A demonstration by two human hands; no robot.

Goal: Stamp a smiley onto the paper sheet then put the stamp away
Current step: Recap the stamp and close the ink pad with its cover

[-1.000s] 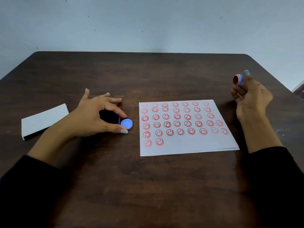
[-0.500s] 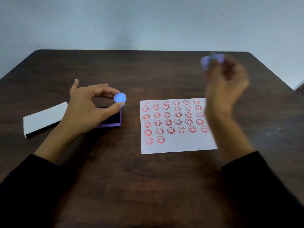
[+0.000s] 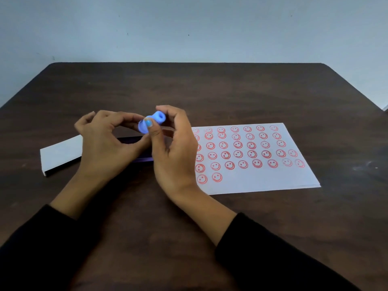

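Note:
A small blue stamp is held in the air between my two hands, left of the paper sheet. My right hand grips its body with thumb and fingers. My left hand pinches the round blue cap against the stamp's lower end. The white paper sheet lies on the table to the right, covered with several rows of red smiley prints. Below my hands lies a dark purple box tray, mostly hidden by them.
A white box lid lies at the left on the dark wooden table. A pale wall stands behind the table's far edge.
My right hand swung the stamp from the far right over to the left. My left hand lifted the cap off the table, and both now meet above the purple tray.

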